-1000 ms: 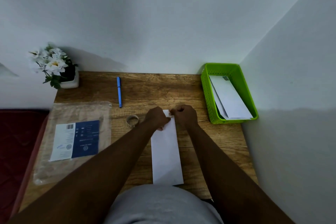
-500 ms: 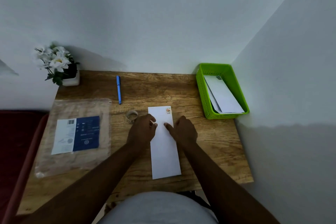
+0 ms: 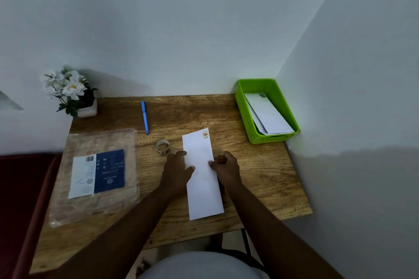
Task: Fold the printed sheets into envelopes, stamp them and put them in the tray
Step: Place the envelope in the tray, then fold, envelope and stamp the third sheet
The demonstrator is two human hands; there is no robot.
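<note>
A long white envelope (image 3: pixel 201 179) lies lengthwise on the wooden desk (image 3: pixel 260 179), with a small stamp (image 3: pixel 205 135) at its far right corner. My left hand (image 3: pixel 176 171) holds the envelope's left edge, thumb on top. At the right edge, my right hand (image 3: pixel 226 166) pinches the envelope with curled fingers. The green tray (image 3: pixel 243 111) stands at the desk's far right corner, and white envelopes (image 3: pixel 267 113) lie inside it.
A small tape roll (image 3: pixel 162 146) sits just left of the envelope's far end. Behind it lies a blue pen (image 3: pixel 144 116). A clear plastic packet with a blue and white label (image 3: pixel 97 173) covers the desk's left part. A flower pot (image 3: pixel 87 106) stands far left. Walls close the back and right.
Both hands slid back from the envelope's far end, where the stamp now shows, to its two long edges. The envelope's far end has tilted slightly right.
</note>
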